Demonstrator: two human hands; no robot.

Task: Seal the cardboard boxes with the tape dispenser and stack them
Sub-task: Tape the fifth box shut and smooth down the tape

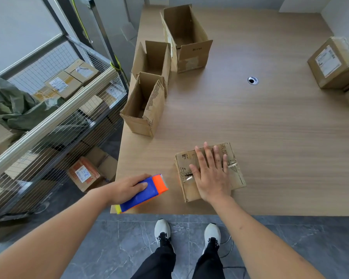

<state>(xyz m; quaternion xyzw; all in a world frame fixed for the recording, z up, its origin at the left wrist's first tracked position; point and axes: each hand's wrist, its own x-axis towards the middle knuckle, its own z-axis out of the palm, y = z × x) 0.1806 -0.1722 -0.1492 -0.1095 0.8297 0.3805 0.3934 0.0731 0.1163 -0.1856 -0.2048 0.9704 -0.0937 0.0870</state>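
Small cardboard box (210,172) lies near the near edge of the worktop (270,127), flaps down. Right hand (212,174) rests flat on its lid, fingers (207,156) straight and slightly spread, pressing across the seam. Left hand (129,188) grips the tape dispenser (143,193), fingers curled over its blue body, at the near left corner of the worktop.

Judgement: box looks light, creased and worn; the lid will give under pressure. Best held by a flat palm on top or by its side walls. Dispenser rigid, easy to grip.

Three open boxes (149,93) stand far left along the worktop's left edge. A sealed box (334,63) sits far right. Centre and right are open room for stacking.
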